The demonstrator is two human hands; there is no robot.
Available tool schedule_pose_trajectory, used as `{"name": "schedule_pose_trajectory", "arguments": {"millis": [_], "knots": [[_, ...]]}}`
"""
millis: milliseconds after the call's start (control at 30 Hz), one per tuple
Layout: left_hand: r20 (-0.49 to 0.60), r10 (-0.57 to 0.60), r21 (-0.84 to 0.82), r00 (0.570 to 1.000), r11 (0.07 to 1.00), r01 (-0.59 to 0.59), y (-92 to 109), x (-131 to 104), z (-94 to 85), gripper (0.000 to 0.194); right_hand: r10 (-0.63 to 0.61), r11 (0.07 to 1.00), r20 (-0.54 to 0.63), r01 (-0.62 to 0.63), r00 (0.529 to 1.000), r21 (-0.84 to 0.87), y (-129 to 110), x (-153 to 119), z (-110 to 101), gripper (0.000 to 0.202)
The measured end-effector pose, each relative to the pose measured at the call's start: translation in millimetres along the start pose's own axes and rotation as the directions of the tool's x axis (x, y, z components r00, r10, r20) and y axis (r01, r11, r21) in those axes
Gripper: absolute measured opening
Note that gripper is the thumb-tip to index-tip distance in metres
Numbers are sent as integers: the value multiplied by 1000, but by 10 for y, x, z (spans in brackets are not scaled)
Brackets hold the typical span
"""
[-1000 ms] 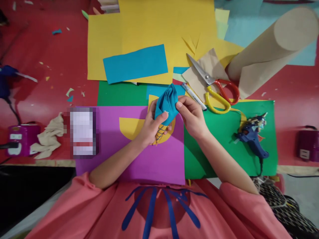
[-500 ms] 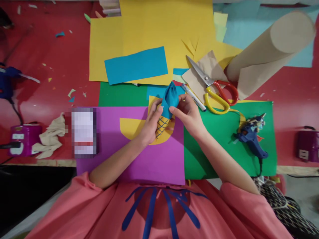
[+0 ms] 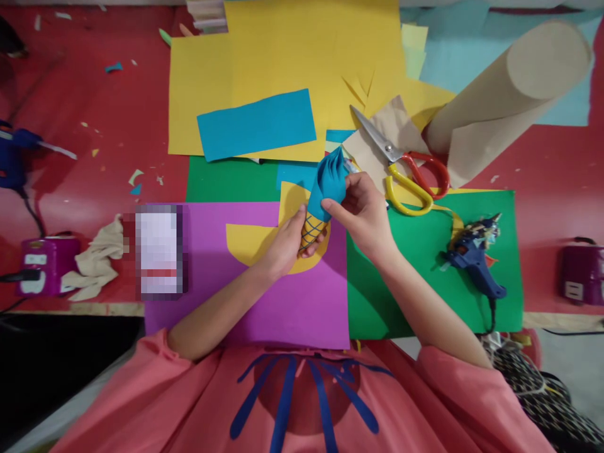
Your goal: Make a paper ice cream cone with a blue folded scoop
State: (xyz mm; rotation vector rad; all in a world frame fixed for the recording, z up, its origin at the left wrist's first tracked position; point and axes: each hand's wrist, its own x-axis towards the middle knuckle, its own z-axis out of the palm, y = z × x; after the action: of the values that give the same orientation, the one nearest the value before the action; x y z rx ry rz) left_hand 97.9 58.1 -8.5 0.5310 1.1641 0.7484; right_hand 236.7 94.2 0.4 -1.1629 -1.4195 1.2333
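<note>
A paper ice cream cone (image 3: 325, 192) is held up in front of me, its yellow lower part crossed with dark lines and its blue pleated top twisted to a point. My left hand (image 3: 289, 242) is closed around the yellow lower part. With thumb and fingers, my right hand (image 3: 365, 211) pinches the right side of the blue top. Under the hands lie yellow paper cut-outs (image 3: 250, 244) on a purple sheet (image 3: 226, 302). A marker (image 3: 352, 165) is mostly hidden behind my right hand.
Scissors (image 3: 389, 151) with red and yellow handles lie beyond my right hand. A glue gun (image 3: 476, 261) rests on the green sheet (image 3: 401, 296). A blue paper strip (image 3: 257, 124) lies on yellow sheets, a paper roll (image 3: 509, 88) at the far right, a pixelated phone-like object (image 3: 159, 251) at left.
The paper cone has turned and tilted right, showing more pleats on its blue top. My left hand has slid lower on it, and my right hand now covers most of the marker.
</note>
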Motion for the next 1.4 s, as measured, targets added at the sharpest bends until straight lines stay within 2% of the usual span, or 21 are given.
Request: {"name": "schedule_pose_trajectory", "arguments": {"millis": [67, 167, 233, 333, 433, 600, 767, 967, 1133, 1233, 1333, 1400], "knots": [[24, 41, -54, 999, 998, -39, 1, 9, 26, 52, 2, 1000, -1, -2, 1000, 0, -21, 2, -16, 33], [-12, 214, -120, 977, 970, -213, 31, 28, 27, 50, -12, 999, -8, 11, 1000, -38, -73, -6, -42, 35], [-19, 317, -85, 948, 944, -317, 83, 41, -9, 48, -16, 997, 19, 17, 1000, -74, -111, -24, -47, 34], [13, 388, 38, 922, 921, -388, 185, 67, -93, 44, 27, 996, 113, -16, 993, -93, -140, -53, -39, 32], [-7, 411, 111, 912, 906, -408, 248, 97, -157, 38, 79, 996, 175, -69, 981, -62, -109, -45, -42, 26], [-83, 391, 92, 917, 919, -383, 209, 112, -188, 35, -4, 999, 174, 11, 985, -40, -7, 51, -79, 17], [-46, 395, 116, 918, 914, -388, 157, 107, -187, 46, -13, 1000, 207, 18, 978, -24, 12, 88, -43, 16], [-64, 411, 84, 909, 910, -406, 135, 130, -211, 42, -24, 1000, 223, 25, 974, 2, 15, 61, -14, 14], [-69, 476, 32, 876, 879, -475, 126, 96, -225, 39, -55, 997, 235, 41, 970, 63, 46, 68, -33, 16], [-25, 512, 47, 858, 858, -511, 134, 67, -221, 43, -46, 996, 229, 29, 972, 79, 73, 72, -40, 16], [27, 500, 12, 865, 866, -501, 143, 64, -214, 45, -38, 997, 195, 25, 980, 68, 95, 74, -53, 15], [17, 477, -35, 879, 878, -477, 145, 79, -209, 41, -54, 998, 177, 48, 983, 35, 95, 74, -64, 14]]}}
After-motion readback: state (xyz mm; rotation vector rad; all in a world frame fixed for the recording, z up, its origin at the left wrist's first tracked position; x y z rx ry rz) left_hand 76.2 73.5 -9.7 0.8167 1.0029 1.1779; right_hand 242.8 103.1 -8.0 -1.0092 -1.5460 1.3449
